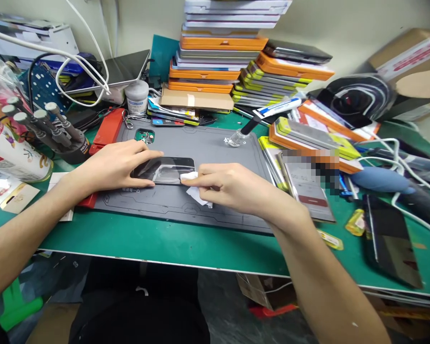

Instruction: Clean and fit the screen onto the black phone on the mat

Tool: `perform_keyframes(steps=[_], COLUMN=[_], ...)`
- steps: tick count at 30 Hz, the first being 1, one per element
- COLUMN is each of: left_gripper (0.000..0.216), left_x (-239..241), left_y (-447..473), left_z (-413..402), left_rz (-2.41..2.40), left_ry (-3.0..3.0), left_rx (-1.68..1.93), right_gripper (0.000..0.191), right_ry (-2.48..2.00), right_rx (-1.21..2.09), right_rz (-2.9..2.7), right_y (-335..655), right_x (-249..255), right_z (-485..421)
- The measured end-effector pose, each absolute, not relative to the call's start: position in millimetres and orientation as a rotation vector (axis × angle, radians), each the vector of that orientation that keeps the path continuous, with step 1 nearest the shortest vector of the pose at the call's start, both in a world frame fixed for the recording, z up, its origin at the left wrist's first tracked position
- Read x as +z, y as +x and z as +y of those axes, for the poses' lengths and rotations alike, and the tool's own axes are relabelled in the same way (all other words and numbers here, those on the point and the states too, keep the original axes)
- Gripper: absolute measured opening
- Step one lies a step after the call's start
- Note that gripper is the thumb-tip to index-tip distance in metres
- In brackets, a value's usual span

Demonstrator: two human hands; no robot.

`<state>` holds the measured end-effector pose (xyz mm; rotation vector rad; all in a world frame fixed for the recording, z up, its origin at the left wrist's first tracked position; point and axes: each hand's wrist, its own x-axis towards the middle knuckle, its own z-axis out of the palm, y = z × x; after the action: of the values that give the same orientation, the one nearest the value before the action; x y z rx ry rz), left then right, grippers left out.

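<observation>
The left hand [118,165] clasps the glossy phone [165,170] by its long edges, the right hand [232,186] pinches a soft wipe [195,188] against it; glass judged slippery, fragile, best held edgewise.

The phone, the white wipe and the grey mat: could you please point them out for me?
phone [165,170]: head view, middle of its glossy screen.
white wipe [199,196]: head view, loose corner below the right hand [232,187].
grey mat [208,142]: head view, bare patch behind the phone.
</observation>
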<state>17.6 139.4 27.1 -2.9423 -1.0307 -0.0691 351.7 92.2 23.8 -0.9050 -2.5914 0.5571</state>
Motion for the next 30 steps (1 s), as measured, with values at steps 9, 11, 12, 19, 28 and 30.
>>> perform_keyframes(steps=[9, 11, 12, 19, 28, 30], left_gripper=[0.075, 0.075, 0.075, 0.080, 0.081, 0.082], left_x=[28.6, 29.2, 29.6, 31.6, 29.8, 29.5], left_y=[18.5, 18.7, 18.7, 17.1, 17.7, 17.6], left_z=[138.6, 138.5, 138.4, 138.3, 137.5, 138.0], left_rz=[-1.001, -0.999, -0.994, -0.968, -1.020, -1.037], left_ry=[-2.933, -2.916, -2.908, -2.872, -2.895, -2.898], left_rx=[-0.066, -0.040, -0.031, -0.048, -0.034, -0.043], right_gripper=[0.040, 0.041, 0.041, 0.040, 0.045, 0.047], right_ry=[-1.009, -1.029, -1.028, -1.002, -1.040, -1.017], right_rx=[0.391, 0.361, 0.367, 0.668, 0.339, 0.272], right_rz=[-2.524, -2.500, -2.491, -2.494, -2.546, -2.555], right_y=[354.1, 354.0, 354.6, 371.0, 359.5, 355.5], right_x=[7.6, 3.4, 3.1, 21.8, 2.3, -2.8], right_z=[97.4, 101.8, 103.8, 106.5, 101.7, 102.1])
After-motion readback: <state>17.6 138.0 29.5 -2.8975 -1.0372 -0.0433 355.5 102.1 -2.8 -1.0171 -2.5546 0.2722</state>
